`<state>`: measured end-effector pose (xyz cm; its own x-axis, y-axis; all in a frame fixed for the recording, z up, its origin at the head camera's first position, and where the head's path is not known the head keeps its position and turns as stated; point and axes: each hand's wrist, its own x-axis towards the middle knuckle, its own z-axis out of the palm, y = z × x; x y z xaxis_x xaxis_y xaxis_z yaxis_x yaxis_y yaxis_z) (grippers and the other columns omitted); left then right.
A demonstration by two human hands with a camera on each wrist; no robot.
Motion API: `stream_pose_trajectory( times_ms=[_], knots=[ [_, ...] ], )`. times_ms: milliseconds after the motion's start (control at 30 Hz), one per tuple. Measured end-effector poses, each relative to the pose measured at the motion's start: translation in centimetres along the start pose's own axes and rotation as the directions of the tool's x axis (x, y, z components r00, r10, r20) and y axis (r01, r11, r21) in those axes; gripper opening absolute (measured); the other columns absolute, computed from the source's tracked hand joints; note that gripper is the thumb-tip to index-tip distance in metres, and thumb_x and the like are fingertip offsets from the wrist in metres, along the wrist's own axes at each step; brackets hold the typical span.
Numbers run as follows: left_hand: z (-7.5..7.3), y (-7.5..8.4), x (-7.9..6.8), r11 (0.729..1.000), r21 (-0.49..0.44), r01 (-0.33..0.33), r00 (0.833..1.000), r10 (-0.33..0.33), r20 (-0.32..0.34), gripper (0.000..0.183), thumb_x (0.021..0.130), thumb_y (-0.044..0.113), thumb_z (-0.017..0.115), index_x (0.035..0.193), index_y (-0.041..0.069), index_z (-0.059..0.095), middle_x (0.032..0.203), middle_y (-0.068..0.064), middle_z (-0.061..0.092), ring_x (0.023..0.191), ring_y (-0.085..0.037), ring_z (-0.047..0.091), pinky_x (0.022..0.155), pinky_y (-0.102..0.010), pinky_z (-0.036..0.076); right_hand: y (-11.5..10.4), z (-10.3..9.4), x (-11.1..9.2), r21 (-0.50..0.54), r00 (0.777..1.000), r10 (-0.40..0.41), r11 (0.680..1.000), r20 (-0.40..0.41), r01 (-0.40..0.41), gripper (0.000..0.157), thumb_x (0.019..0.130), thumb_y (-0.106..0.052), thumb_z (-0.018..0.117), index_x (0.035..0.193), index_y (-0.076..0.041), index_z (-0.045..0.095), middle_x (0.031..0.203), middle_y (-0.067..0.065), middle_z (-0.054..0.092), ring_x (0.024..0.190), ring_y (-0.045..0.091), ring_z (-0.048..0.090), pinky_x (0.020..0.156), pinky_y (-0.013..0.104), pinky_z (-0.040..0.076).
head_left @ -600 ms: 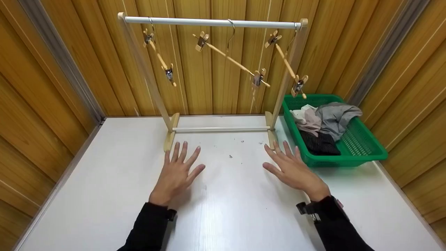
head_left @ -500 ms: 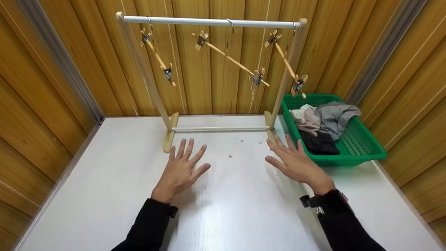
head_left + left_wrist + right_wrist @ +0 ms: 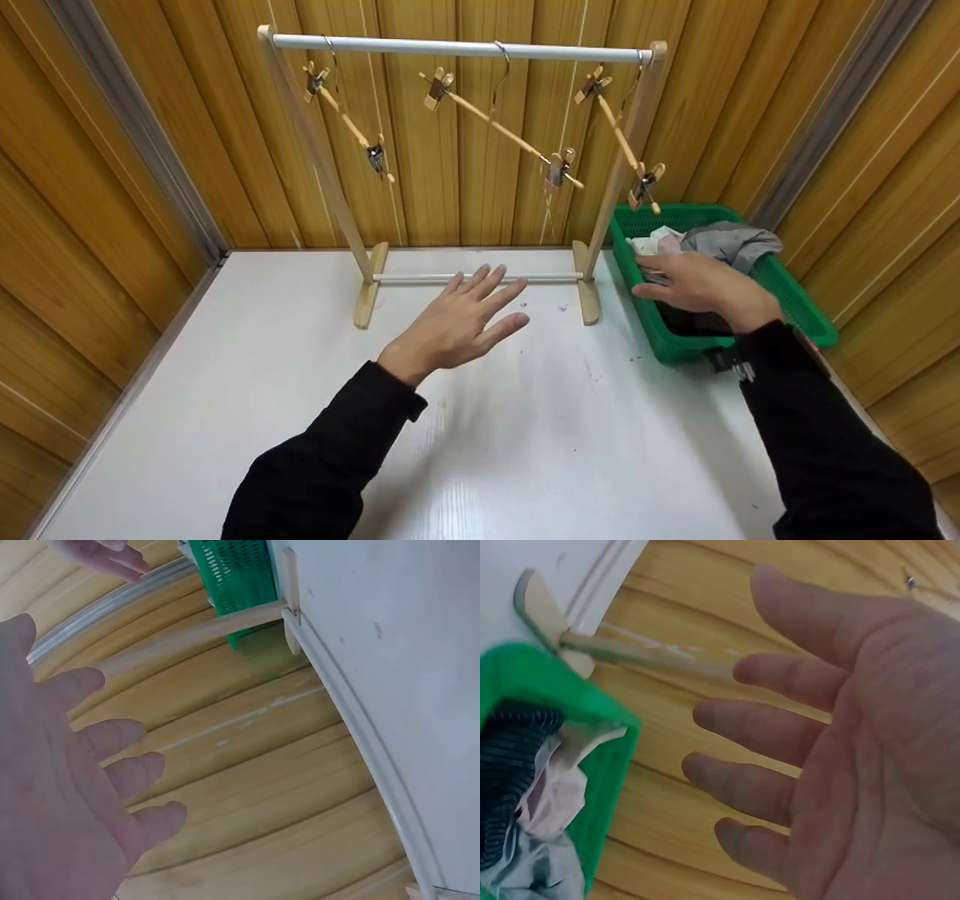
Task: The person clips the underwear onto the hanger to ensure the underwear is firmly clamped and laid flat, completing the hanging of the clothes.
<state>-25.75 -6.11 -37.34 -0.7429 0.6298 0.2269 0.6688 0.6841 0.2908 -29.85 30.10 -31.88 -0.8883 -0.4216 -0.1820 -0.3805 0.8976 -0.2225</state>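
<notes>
My right hand (image 3: 701, 283) is over the near left part of the green basket (image 3: 675, 349), fingers extended and holding nothing. Inside the basket lie a grey cloth (image 3: 731, 240), a pale pink cloth (image 3: 559, 799) and a black striped cloth (image 3: 514, 765), the last mostly hidden by that hand in the head view. My left hand (image 3: 454, 322), fingers spread and holding nothing, hovers above the white table (image 3: 187, 420) before the rack's lower bar (image 3: 412, 279). In the left wrist view its palm and fingers show against the wood-patterned wall.
A wooden rack with a white top bar (image 3: 412, 45) stands at the back. From it hang a left clip hanger (image 3: 349, 127), a middle clip hanger (image 3: 499, 129) and a right clip hanger (image 3: 619, 135). Wood-patterned walls (image 3: 67, 225) enclose the table's back and sides.
My right hand has moved right and up from the table to above the basket. My left hand has shifted right and farther forward, toward the rack's lower bar.
</notes>
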Motion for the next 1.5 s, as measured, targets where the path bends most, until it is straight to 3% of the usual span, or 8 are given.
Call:
stream_pose_trajectory(
  times_ms=[100, 333, 467, 700, 933, 1167, 1367, 1500],
  knots=[
    [-0.6, 1.5, 2.1, 0.998, -0.017, -0.055, 0.998, 0.055, -0.011, 0.064, 0.107, 0.058, 0.032, 0.160, 0.023, 0.032, 0.165, -0.010, 0.027, 0.153, -0.028, 0.021, 0.122, -0.051, 0.014, 1.5, -1.1, 1.2, -0.021, 1.000, 0.010, 1.000, -0.009, -0.010, 0.053, 0.105, -0.024, 0.058, 0.148, 0.004, 0.046, 0.141, 0.031, 0.053, 0.120, 0.044, 0.058, 0.096, 0.059, 0.048],
    [0.3, 5.0, 6.6, 0.988, -0.025, -0.154, 0.982, 0.150, -0.116, 0.060, 0.107, 0.046, 0.047, 0.155, 0.011, 0.041, 0.156, -0.011, 0.044, 0.140, -0.025, 0.046, 0.115, -0.040, 0.035, 4.9, -1.3, 4.0, 0.003, 0.994, 0.051, 0.999, -0.098, -0.051, 0.036, 0.098, -0.003, 0.063, 0.132, 0.009, 0.060, 0.126, 0.032, 0.062, 0.112, 0.045, 0.061, 0.091, 0.057, 0.051],
    [1.6, 6.1, 8.8, 0.990, -0.056, -0.132, 0.983, 0.123, -0.137, 0.059, 0.105, 0.041, 0.054, 0.154, 0.010, 0.041, 0.152, -0.010, 0.050, 0.131, -0.022, 0.056, 0.108, -0.035, 0.043, 6.1, -0.4, 5.9, 0.004, 0.992, 0.101, 0.995, -0.079, -0.101, 0.037, 0.099, -0.006, 0.062, 0.132, 0.011, 0.059, 0.126, 0.033, 0.062, 0.113, 0.046, 0.060, 0.093, 0.059, 0.049],
    [4.8, 7.5, 11.5, 0.986, -0.157, -0.056, 0.985, 0.030, -0.168, 0.056, 0.104, 0.030, 0.059, 0.152, 0.007, 0.043, 0.150, -0.008, 0.051, 0.132, -0.017, 0.053, 0.107, -0.027, 0.043, 6.8, 0.8, 7.8, 0.062, 0.989, 0.144, 0.988, -0.032, -0.142, 0.045, 0.100, -0.009, 0.061, 0.138, 0.014, 0.052, 0.134, 0.037, 0.054, 0.122, 0.052, 0.052, 0.098, 0.063, 0.044],
    [7.4, 8.2, 11.9, 0.975, -0.220, -0.016, 0.990, -0.015, -0.139, 0.051, 0.106, 0.033, 0.054, 0.150, 0.007, 0.046, 0.148, -0.009, 0.053, 0.133, -0.015, 0.052, 0.107, -0.025, 0.042, 6.5, 3.0, 8.7, 0.082, 0.988, 0.125, 0.990, -0.087, -0.118, 0.040, 0.095, -0.004, 0.060, 0.131, 0.013, 0.059, 0.128, 0.036, 0.059, 0.116, 0.050, 0.057, 0.096, 0.060, 0.046],
    [8.3, 8.2, 11.8, 0.965, -0.262, 0.011, 0.992, -0.044, -0.121, 0.050, 0.107, 0.033, 0.052, 0.149, 0.006, 0.047, 0.145, -0.008, 0.057, 0.131, -0.014, 0.054, 0.105, -0.026, 0.044, 6.3, 3.5, 9.1, 0.066, 0.984, 0.109, 0.993, -0.144, -0.100, 0.014, 0.091, 0.000, 0.060, 0.094, 0.001, 0.073, 0.088, 0.016, 0.067, 0.079, 0.031, 0.057, 0.072, 0.044, 0.046],
    [8.9, 8.3, 11.8, 0.962, -0.272, 0.039, 0.994, -0.065, -0.088, 0.050, 0.107, 0.033, 0.052, 0.149, 0.006, 0.047, 0.145, -0.006, 0.057, 0.131, -0.013, 0.054, 0.105, -0.026, 0.044, 6.9, 4.0, 8.8, 0.125, 0.979, 0.151, 0.983, -0.135, -0.134, 0.019, 0.097, -0.004, 0.059, 0.102, 0.003, 0.076, 0.094, 0.018, 0.071, 0.083, 0.031, 0.060, 0.076, 0.044, 0.048],
    [8.9, 8.5, 11.9, 0.961, -0.274, 0.049, 0.994, -0.074, -0.083, 0.050, 0.108, 0.033, 0.051, 0.150, 0.006, 0.046, 0.147, -0.007, 0.055, 0.133, -0.014, 0.052, 0.107, -0.026, 0.042, 7.0, 3.5, 8.4, 0.156, 0.973, 0.148, 0.980, -0.176, -0.121, 0.021, 0.100, -0.004, 0.055, 0.093, 0.006, 0.071, 0.078, 0.016, 0.061, 0.072, 0.031, 0.055, 0.066, 0.040, 0.041]
  ],
)
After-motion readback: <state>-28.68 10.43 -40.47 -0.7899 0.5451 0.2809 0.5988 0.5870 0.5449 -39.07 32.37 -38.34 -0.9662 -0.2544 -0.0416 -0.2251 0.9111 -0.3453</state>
